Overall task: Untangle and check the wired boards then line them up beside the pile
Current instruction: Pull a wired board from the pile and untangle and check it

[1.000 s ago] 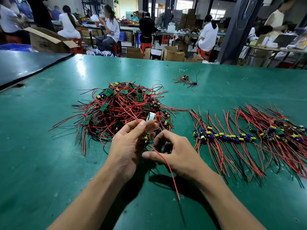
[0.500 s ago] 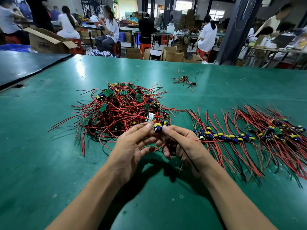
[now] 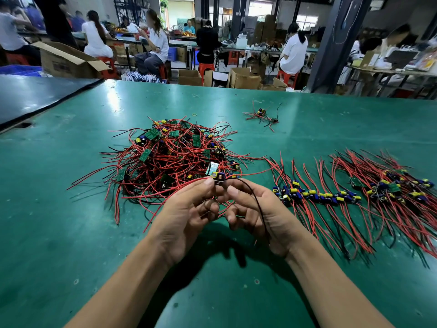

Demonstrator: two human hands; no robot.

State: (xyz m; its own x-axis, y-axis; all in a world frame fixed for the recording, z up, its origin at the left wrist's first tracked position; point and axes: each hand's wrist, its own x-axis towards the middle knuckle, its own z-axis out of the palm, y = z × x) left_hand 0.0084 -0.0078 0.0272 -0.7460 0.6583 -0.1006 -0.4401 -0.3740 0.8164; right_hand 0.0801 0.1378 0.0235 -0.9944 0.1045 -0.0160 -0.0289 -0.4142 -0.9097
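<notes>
Left hand (image 3: pixel 189 209) and right hand (image 3: pixel 250 209) pinch one wired board (image 3: pixel 218 177) raised clear of pile (image 3: pixel 175 159), likely for inspection

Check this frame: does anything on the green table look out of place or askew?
Yes. A small stray bundle of red-and-black wired boards lies alone far across the green table, apart from both the tangled pile and the lined-up row. The left hand and right hand pinch one small wired board.
</notes>
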